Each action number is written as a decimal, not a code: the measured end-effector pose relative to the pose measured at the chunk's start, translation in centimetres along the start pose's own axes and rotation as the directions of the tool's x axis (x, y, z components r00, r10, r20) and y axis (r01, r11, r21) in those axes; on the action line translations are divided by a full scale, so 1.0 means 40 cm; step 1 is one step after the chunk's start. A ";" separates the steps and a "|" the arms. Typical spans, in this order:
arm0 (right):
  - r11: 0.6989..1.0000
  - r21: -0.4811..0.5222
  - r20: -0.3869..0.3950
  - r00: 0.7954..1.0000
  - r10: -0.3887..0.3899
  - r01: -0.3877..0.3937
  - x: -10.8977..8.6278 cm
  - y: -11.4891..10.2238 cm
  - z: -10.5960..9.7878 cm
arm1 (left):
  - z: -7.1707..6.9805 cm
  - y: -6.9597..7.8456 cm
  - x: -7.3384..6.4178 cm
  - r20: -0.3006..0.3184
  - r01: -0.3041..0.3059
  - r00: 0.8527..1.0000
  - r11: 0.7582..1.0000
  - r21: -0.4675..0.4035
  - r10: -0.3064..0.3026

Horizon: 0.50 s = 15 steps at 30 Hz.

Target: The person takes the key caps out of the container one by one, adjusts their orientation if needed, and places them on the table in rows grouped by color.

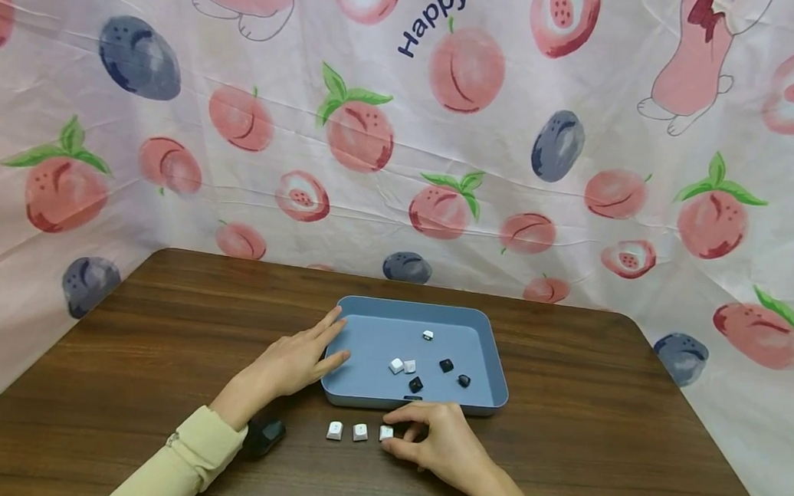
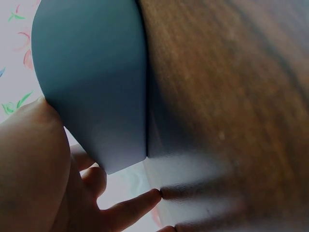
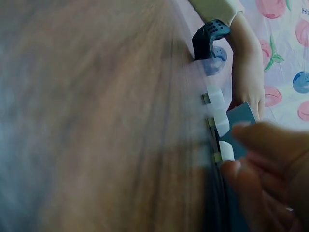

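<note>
Three white keycaps stand in a row on the table in the head view: a left one (image 1: 334, 430), a middle one (image 1: 359, 432) and a right one (image 1: 386, 433). My right hand (image 1: 442, 443) has its thumb and index finger curled round the right keycap, whose near side the thumb touches; the index fingertip appears slightly apart from it in the right wrist view. A blue tray (image 1: 359, 390) lies behind the row. Against the tray's left wall rests my left hand (image 1: 295, 360), fingers extended over the rim.
Inside the tray are white keycaps (image 1: 396, 365) and several black keycaps (image 1: 446, 365). A black device (image 1: 262, 437) sits at the left wrist. Brown wood tabletop (image 1: 599, 416) surrounds the tray, and a peach-printed curtain (image 1: 371, 223) hangs behind the table.
</note>
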State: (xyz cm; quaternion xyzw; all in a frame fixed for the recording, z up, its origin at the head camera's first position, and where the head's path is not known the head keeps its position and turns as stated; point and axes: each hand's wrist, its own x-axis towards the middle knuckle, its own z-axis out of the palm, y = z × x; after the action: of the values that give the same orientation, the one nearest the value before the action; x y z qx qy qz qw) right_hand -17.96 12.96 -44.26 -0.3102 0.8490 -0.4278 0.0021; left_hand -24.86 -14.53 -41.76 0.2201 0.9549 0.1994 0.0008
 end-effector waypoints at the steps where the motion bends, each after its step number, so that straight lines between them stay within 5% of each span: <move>1: 1.000 0.012 0.004 1.000 -0.005 0.004 0.000 -0.004 -0.002 | 0.001 0.000 -0.001 -0.001 0.000 1.000 1.000 0.000 0.000; 9: 0.995 0.024 -0.079 0.992 -0.095 0.097 0.018 -0.021 -0.053 | 0.011 -0.003 -0.003 -0.002 -0.007 1.000 1.000 0.003 0.007; 15: 0.992 -0.122 -0.206 0.978 -0.040 0.015 0.060 -0.008 -0.103 | 0.006 -0.004 -0.001 -0.003 -0.013 1.000 1.000 0.009 0.013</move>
State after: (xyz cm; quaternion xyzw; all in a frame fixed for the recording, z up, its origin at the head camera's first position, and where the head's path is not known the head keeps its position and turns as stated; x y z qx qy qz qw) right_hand -20.82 14.53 -40.81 -0.2751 0.8643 -0.4061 -0.1111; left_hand -24.86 -14.58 -42.04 0.2261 0.9543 0.1953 -0.0031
